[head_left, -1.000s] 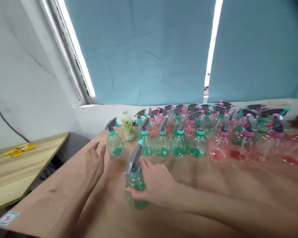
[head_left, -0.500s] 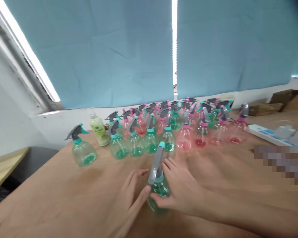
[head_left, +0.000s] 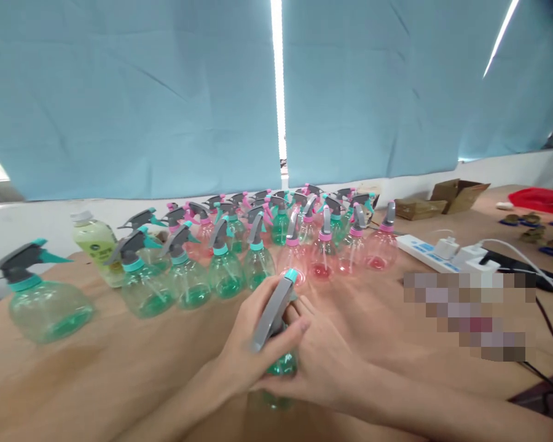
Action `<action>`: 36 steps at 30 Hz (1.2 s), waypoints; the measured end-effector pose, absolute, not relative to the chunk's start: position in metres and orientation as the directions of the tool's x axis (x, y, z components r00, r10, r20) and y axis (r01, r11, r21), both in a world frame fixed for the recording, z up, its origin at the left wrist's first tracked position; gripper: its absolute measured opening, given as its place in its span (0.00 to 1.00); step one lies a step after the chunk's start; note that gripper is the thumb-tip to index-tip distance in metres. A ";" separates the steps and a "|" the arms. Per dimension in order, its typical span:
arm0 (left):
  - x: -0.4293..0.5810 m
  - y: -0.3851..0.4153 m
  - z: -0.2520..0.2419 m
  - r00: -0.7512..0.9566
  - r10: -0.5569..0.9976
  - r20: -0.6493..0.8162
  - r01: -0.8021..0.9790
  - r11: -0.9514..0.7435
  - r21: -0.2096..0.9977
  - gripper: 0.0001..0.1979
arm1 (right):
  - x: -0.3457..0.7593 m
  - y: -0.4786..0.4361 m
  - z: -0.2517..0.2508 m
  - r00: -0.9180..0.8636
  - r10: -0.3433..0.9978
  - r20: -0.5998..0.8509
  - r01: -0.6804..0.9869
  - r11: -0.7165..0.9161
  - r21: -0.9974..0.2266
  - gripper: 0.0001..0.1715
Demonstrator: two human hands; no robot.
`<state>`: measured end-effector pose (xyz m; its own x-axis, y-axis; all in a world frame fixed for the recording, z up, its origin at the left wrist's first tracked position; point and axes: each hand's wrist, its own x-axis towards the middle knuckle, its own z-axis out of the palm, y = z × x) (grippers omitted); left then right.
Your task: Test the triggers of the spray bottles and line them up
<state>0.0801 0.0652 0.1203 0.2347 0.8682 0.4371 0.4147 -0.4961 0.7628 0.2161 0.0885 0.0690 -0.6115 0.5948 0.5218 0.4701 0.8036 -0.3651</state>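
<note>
A clear green spray bottle with a grey trigger head and a teal nozzle stands near the front of the table, between my hands. My left hand is wrapped round its neck and collar, the thumb crossing in front below the trigger head. Lower down, my right hand clasps the bottle's body from the right. The fingers of both hands meet behind the neck, where they are partly hidden. Just beyond stands a front row of similar bottles, green ones on the left and pink ones on the right.
More spray bottles crowd behind the front row. At far left are a lone green spray bottle and a yellow-green drink bottle. A white power strip with plugs and cables lies at right, near cardboard boxes and a red item.
My left hand has moved from beside the bottle's body up round its neck. My right hand stays on the body. The view has turned right, showing more of the table's right side.
</note>
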 end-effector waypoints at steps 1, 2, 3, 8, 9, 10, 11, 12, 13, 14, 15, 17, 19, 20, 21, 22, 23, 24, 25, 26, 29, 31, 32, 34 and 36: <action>0.082 0.067 0.122 0.236 0.878 0.418 0.398 -0.479 0.782 0.11 | 0.216 0.090 0.068 -0.600 0.606 0.522 0.458 0.795 -0.397 0.33; 0.082 0.069 0.123 0.233 0.884 0.404 0.382 -0.466 0.798 0.09 | 0.215 0.093 0.067 -0.592 0.606 0.531 0.436 0.795 -0.421 0.36; 0.082 0.070 0.123 0.230 0.884 0.406 0.367 -0.465 0.806 0.08 | 0.216 0.096 0.066 -0.593 0.593 0.545 0.406 0.805 -0.433 0.40; 0.071 0.074 0.116 0.170 0.861 0.479 0.433 -0.502 0.749 0.12 | 0.231 0.128 0.054 -0.726 0.419 0.546 0.185 0.883 -0.432 0.45; 0.067 0.075 0.115 0.147 0.872 0.467 0.460 -0.478 0.748 0.12 | 0.236 0.136 0.050 -0.752 0.421 0.507 0.184 0.873 -0.452 0.42; 0.063 0.076 0.113 0.122 0.886 0.448 0.483 -0.447 0.752 0.13 | 0.240 0.144 0.045 -0.761 0.448 0.470 0.218 0.858 -0.465 0.39; 0.059 0.078 0.112 0.100 0.899 0.427 0.500 -0.417 0.759 0.14 | 0.244 0.152 0.039 -0.757 0.479 0.445 0.266 0.847 -0.460 0.34; 0.055 0.079 0.110 0.083 0.907 0.413 0.508 -0.395 0.766 0.16 | 0.247 0.159 0.034 -0.761 0.491 0.424 0.297 0.845 -0.445 0.29; 0.051 0.081 0.109 0.071 0.911 0.406 0.511 -0.383 0.770 0.17 | 0.250 0.165 0.028 -0.772 0.490 0.406 0.314 0.848 -0.427 0.26; 0.049 0.083 0.109 0.060 0.913 0.404 0.512 -0.376 0.772 0.19 | 0.252 0.170 0.023 -0.778 0.488 0.396 0.324 0.851 -0.412 0.23; 0.048 0.084 0.109 0.053 0.912 0.408 0.511 -0.376 0.773 0.20 | 0.254 0.173 0.019 -0.782 0.487 0.389 0.331 0.853 -0.402 0.22; 0.048 0.087 0.109 0.049 0.910 0.412 0.496 -0.380 0.780 0.21 | 0.255 0.177 0.014 -0.781 0.494 0.383 0.343 0.850 -0.399 0.22; 0.050 0.087 0.111 0.049 0.915 0.400 0.480 -0.373 0.794 0.20 | 0.255 0.177 0.012 -0.773 0.510 0.376 0.356 0.840 -0.409 0.24; 0.051 0.087 0.112 0.049 0.920 0.389 0.476 -0.364 0.800 0.20 | 0.255 0.176 0.011 -0.771 0.518 0.371 0.361 0.835 -0.415 0.24; 0.052 0.087 0.113 0.045 0.924 0.380 0.475 -0.354 0.805 0.20 | 0.255 0.176 0.011 -0.769 0.525 0.366 0.366 0.829 -0.422 0.25; 0.053 0.086 0.113 0.040 0.928 0.371 0.477 -0.344 0.809 0.19 | 0.255 0.175 0.011 -0.766 0.531 0.363 0.369 0.825 -0.429 0.25; 0.053 0.086 0.114 0.034 0.928 0.370 0.479 -0.340 0.809 0.19 | 0.256 0.175 0.011 -0.766 0.533 0.361 0.368 0.822 -0.434 0.26; 0.053 0.086 0.114 0.031 0.929 0.370 0.484 -0.337 0.808 0.18 | 0.256 0.175 0.011 -0.767 0.531 0.360 0.363 0.822 -0.439 0.26; 0.053 0.086 0.114 0.026 0.928 0.371 0.490 -0.336 0.805 0.18 | 0.257 0.175 0.011 -0.770 0.527 0.360 0.357 0.823 -0.442 0.26; 0.052 0.087 0.114 0.024 0.929 0.370 0.499 -0.332 0.801 0.17 | 0.257 0.175 0.011 -0.774 0.522 0.359 0.350 0.825 -0.445 0.25; 0.050 0.088 0.113 0.024 0.932 0.362 0.530 -0.319 0.786 0.15 | 0.258 0.176 0.011 -0.782 0.513 0.355 0.336 0.826 -0.453 0.25; 0.050 0.088 0.114 0.020 0.929 0.369 0.539 -0.321 0.779 0.13 | 0.258 0.177 0.012 -0.783 0.514 0.352 0.334 0.823 -0.460 0.25; 0.050 0.088 0.115 0.020 0.929 0.370 0.541 -0.321 0.777 0.13 | 0.258 0.177 0.012 -0.783 0.514 0.351 0.332 0.822 -0.463 0.25; 0.051 0.088 0.116 0.017 0.929 0.369 0.544 -0.318 0.776 0.12 | 0.258 0.177 0.013 -0.782 0.515 0.350 0.329 0.819 -0.470 0.25; 0.052 0.088 0.117 0.016 0.931 0.365 0.546 -0.314 0.777 0.11 | 0.259 0.176 0.013 -0.781 0.517 0.349 0.329 0.817 -0.474 0.25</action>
